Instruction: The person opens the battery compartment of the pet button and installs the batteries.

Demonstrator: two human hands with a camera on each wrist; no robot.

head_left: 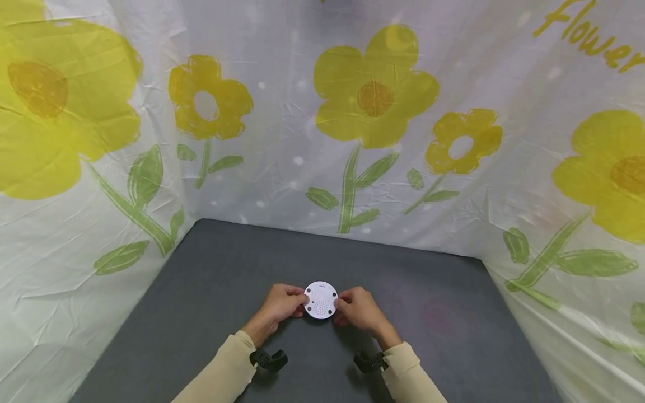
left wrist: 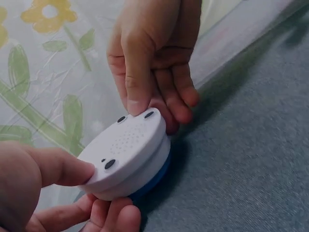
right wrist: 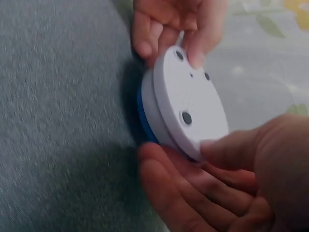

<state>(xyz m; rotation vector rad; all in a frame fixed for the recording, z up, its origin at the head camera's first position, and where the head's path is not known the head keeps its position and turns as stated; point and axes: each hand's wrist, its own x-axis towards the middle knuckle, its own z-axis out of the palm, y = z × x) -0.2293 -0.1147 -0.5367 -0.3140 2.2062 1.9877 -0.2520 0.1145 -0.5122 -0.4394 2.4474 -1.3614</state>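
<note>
Between my two hands is a round white device (head_left: 321,302), its flat face with a grille of small holes and several dark feet turned up. In the left wrist view, a blue band (left wrist: 157,180) shows along its lower side. My left hand (head_left: 283,305) pinches the left rim, thumb on the white face and fingers curled beneath. On the opposite rim, my right hand (head_left: 360,308) pinches likewise, its thumb (right wrist: 227,149) pressing the edge of the face in the right wrist view. The device looks tilted in both wrist views, close over the dark tabletop.
A dark grey table (head_left: 252,257) lies under the hands. White curtains (head_left: 282,184) printed with yellow flowers hang along its back and sides. A black band (head_left: 269,360) sits at the left wrist, and another black band (head_left: 370,361) at the right.
</note>
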